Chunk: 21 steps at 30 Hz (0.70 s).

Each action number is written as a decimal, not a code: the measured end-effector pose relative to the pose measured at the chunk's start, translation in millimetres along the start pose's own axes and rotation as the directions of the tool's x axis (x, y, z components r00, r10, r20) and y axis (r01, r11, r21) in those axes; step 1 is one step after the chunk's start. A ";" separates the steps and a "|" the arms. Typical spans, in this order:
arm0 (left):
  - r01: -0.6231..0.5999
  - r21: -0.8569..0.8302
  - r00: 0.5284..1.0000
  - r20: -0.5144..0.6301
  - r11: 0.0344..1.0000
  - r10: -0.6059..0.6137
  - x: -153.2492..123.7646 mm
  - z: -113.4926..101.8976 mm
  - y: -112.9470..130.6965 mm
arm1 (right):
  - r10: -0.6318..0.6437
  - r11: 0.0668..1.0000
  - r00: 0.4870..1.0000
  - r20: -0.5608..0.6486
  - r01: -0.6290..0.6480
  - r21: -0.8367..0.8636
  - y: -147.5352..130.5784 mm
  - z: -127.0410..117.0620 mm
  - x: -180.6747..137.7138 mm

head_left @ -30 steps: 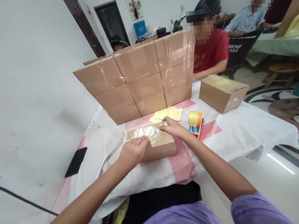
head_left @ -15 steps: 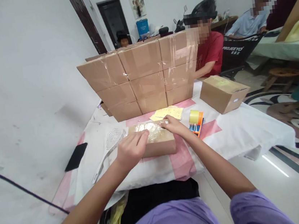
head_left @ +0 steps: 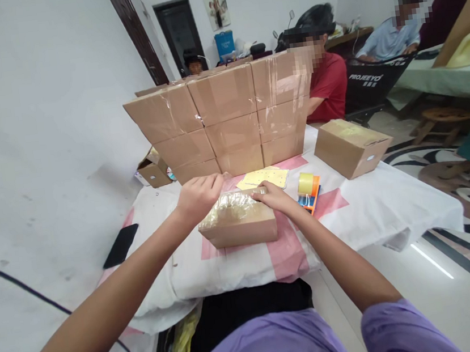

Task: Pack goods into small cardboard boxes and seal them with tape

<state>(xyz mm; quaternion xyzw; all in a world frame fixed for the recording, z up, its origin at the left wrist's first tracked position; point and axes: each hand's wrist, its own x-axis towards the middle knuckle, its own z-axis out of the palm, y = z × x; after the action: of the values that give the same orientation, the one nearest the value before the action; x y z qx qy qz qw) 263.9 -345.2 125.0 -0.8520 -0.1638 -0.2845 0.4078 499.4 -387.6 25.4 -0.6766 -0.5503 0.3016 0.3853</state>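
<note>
A small cardboard box (head_left: 242, 233) lies on the table in front of me, with crinkled, shiny clear tape (head_left: 235, 203) over its top. My right hand (head_left: 272, 196) grips the far right edge of this box, fingers curled on the top. Above the box's far left corner, my left hand (head_left: 200, 198) is raised with its fingers pinched together. A pale, see-through bit shows at those fingertips, too small to name. To the right of the box, a yellow roll of tape (head_left: 305, 183) rests by an orange and blue item (head_left: 313, 199).
Stacked cardboard boxes (head_left: 228, 122) form a wall across the table's back. Another box (head_left: 349, 147) stands at the right, and an open carton (head_left: 155, 171) at the back left. Yellow sheets (head_left: 265, 178) and a black flat object (head_left: 120, 246) lie around. A person in red (head_left: 333, 84) sits beyond.
My left hand has moved up and away from the taped top. The white perforated object on the left has gone from view, and the back-left carton shows more. My right hand stays put.
</note>
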 end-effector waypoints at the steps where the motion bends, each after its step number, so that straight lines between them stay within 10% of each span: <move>1: -0.013 -0.024 1.000 0.012 1.000 0.013 -1.6 0.5 2.8 | 0.000 1.000 1.000 0.000 0.000 0.001 0.2 -0.1 -0.1; 12: -0.306 -0.095 0.950 0.039 0.947 0.311 -39.7 -12.8 45.8 | -0.002 0.999 1.000 0.013 0.002 0.045 1.3 0.5 -0.2; 21: -0.160 -0.235 0.974 0.122 0.959 0.193 -53.2 -17.6 67.7 | 0.010 0.998 1.000 0.022 -0.012 0.068 -0.7 -1.2 -2.5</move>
<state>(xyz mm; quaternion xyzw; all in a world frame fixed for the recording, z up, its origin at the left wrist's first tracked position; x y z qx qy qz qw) 250.6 -403.1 60.2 -0.9220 -0.0827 -0.2015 0.3202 499.5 -390.3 26.5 -0.6629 -0.5401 0.3295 0.4004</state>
